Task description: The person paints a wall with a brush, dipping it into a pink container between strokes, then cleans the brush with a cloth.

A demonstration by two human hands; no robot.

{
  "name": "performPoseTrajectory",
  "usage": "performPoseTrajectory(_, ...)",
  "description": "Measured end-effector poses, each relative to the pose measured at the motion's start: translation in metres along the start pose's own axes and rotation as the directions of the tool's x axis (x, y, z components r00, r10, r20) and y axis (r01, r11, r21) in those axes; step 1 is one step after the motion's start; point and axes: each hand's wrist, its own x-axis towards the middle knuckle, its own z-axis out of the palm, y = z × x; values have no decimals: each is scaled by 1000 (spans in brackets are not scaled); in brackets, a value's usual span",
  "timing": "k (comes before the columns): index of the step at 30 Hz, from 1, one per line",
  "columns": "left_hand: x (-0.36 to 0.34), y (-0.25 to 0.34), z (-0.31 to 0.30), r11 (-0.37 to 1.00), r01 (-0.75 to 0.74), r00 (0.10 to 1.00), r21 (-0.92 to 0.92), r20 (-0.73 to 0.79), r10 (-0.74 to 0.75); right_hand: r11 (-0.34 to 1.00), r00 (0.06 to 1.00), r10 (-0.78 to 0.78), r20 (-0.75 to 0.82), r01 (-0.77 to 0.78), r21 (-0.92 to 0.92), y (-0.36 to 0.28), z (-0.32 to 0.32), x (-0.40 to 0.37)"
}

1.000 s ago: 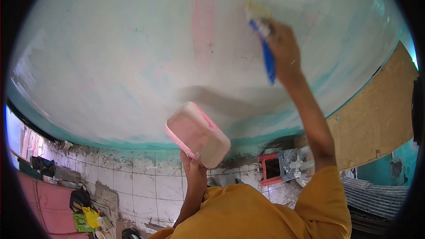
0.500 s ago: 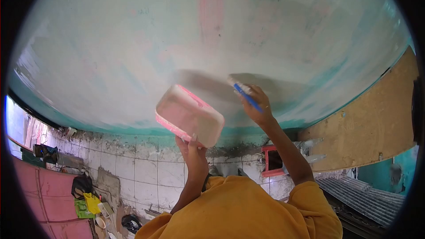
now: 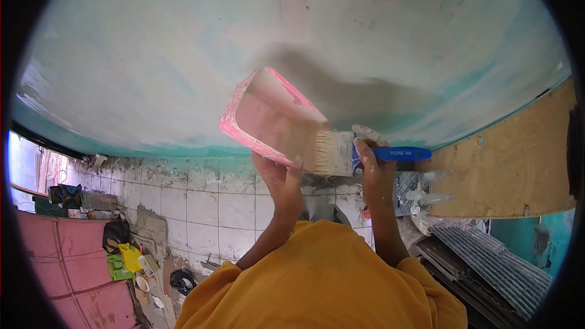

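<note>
My left hand [image 3: 281, 180] grips a pink rectangular tub [image 3: 228, 129] by its near edge, with pale paint coating the inside and smears on the rim. The tub is tilted in front of the wall. A wide paintbrush [image 3: 390, 154] with a blue handle is in my right hand [image 3: 375, 161], its fingers closed around the base of the handle. The pale bristles point left and lie at the tub's right end. Whether they touch paint inside cannot be made out. Behind both stands the wall [image 3: 213, 67], whitish over turquoise with a pink streak.
White tiles [image 3: 201, 219] cover the floor below. A brown board [image 3: 499, 164] and corrugated sheets [image 3: 493, 262] are at the right. Pink panels [image 3: 73, 250], a yellow bag [image 3: 130, 256] and a black bag [image 3: 116, 234] are at the lower left.
The paintbrush has come away from the wall, down to the tub's right end, and its handle now points right. The tub has shifted slightly up and right.
</note>
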Motion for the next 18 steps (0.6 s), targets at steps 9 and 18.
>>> performPoseTrajectory(9, -20, -19, 20, 985, -161, 985, 59, 74, 157, 991, 988, 136, -73, -134, 31, -18, -10, -7)
performPoseTrajectory(18, -52, -30, 64, 984, -129, 991, 124, 39, 125, 999, 992, 21, -123, -17, 33, -47, -62, 7)
